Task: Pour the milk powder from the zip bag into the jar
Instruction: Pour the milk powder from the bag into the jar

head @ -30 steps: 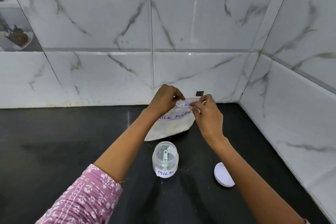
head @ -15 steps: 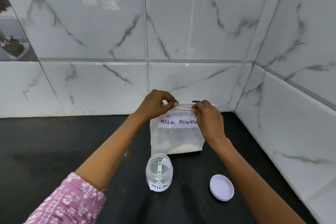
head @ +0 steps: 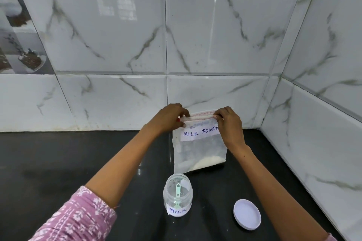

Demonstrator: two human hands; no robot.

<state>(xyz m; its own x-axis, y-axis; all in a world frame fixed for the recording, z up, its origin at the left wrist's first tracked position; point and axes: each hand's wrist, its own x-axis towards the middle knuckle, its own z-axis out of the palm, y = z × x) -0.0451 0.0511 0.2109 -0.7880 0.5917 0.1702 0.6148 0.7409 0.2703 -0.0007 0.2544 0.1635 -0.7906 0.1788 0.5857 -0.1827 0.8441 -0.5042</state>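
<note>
1. The zip bag [head: 199, 146] is stood upright on the black counter [head: 58, 162], towards the far right near the tiled wall [head: 215, 45], so that the powder [head: 203, 163] is settled at the bottom, well clear of the seal

2. The left end of the zip strip [head: 199, 116] is pinched shut between the fingers of the left hand [head: 170, 117], and the right end is pinched in the same way by the right hand [head: 228, 121]; the two grips are set at opposite ends, it is judged, so that the seal can be pulled apart evenly

3. Whether the seal is already parted cannot be told, as the strip is seen only edge-on as a thin red-lined band

4. The label [head: 199, 133], marked in handwriting, is turned towards the viewer, so the contents are identified at a glance

5. The jar [head: 177, 194] is placed just near of the bag, open at the top and upright, so that only a short lift and tilt would be needed for pouring; a pale green scoop [head: 177, 191] is left inside it, and its own label is faced the same way

6. The lid [head: 247, 213] is laid flat to the right of the jar, apart from it, where it is kept out of the pouring path

7. Nothing has yet been poured, by the look of the nearly empty jar; the narrow mouth suggests that a corner of the bag would have to be aimed with care, or powder could be spilled onto the counter
</note>
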